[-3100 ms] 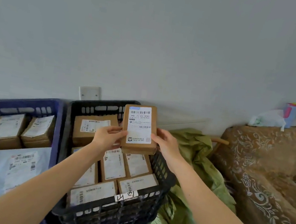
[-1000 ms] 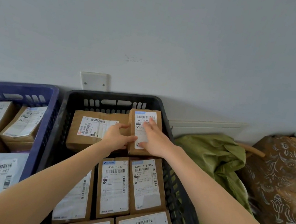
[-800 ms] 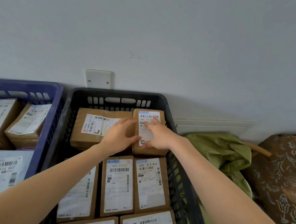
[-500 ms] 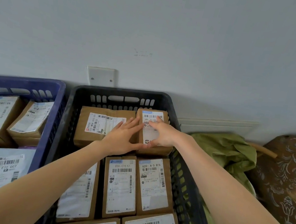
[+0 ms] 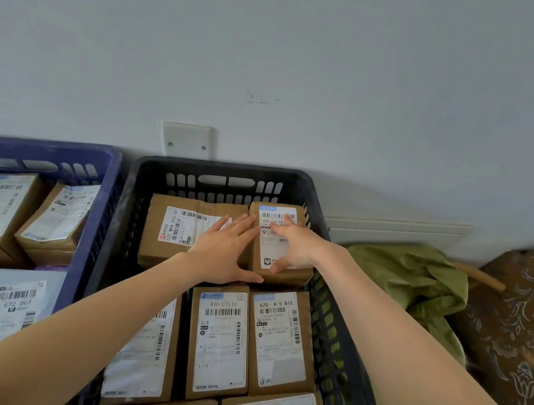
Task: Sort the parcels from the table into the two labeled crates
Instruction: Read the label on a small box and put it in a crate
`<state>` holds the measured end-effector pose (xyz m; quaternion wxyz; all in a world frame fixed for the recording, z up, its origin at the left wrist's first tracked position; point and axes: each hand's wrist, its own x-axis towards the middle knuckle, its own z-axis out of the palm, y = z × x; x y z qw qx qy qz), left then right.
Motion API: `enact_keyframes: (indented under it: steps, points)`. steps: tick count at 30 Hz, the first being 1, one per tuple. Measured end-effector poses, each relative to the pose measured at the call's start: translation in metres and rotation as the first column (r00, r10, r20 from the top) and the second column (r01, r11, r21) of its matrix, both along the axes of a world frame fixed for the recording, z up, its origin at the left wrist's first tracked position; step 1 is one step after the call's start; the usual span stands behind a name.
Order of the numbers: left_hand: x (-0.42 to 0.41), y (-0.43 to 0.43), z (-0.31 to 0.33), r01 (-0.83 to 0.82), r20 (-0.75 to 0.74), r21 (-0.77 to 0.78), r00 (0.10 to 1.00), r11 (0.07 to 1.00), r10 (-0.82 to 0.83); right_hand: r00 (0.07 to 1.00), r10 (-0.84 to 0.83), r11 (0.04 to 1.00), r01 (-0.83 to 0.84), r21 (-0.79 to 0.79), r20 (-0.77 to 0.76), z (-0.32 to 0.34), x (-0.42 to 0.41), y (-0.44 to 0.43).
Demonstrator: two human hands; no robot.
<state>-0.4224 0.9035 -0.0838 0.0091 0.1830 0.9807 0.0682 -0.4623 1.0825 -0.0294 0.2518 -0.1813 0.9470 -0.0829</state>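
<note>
Lying flat, parcel [image 5: 279,239] lengthwise (label up)

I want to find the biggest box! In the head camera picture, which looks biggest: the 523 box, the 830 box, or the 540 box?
1. 830 box, though it lies nearer the camera.
2. 523 box, partly under the left hand.
3. 540 box, clearly smallest.

The label of the small parcel [image 5: 282,242] is partly covered by the right hand [image 5: 297,246]; the blue crate [image 5: 90,217] is cut off at the left edge; the nearest parcels' labels are cropped.

Black crate [image 5: 138,218] packed w/ parcels [image 5: 220,341]
</note>
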Motion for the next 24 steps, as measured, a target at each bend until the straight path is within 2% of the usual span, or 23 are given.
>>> enact_keyframes:
  steps: [7,11,14,16,22,24]
  points:
    - [-0.007,0.001,0.002,-0.006,0.020,-0.054,1.000,0.999,0.007,1.000,0.006,0.998,-0.007,0.056,0.020,0.000,-0.002,-0.004]
    - [0.002,-0.005,-0.002,-0.037,0.176,0.081,0.984,0.996,0.022,1.000,-0.009,0.999,0.008,0.048,0.026,-0.002,0.002,-0.006]
    - [0.005,-0.017,-0.010,-0.079,0.234,0.019,0.970,0.997,0.072,0.998,-0.035,0.999,0.034,0.019,0.046,-0.005,-0.001,-0.005]
    - [0.004,-0.022,-0.014,-0.049,0.227,-0.048,0.972,0.998,0.059,0.998,-0.045,0.999,0.044,0.009,0.051,-0.007,-0.004,-0.006]
    - [0.000,-0.020,-0.020,-0.056,0.093,-0.062,0.994,0.996,0.062,0.998,-0.040,0.999,0.041,-0.004,0.038,-0.009,-0.003,-0.004]
    - [-0.001,-0.020,-0.020,-0.086,0.102,-0.075,0.990,0.993,0.093,1.000,-0.028,1.000,0.028,-0.009,0.015,-0.008,-0.003,-0.003]
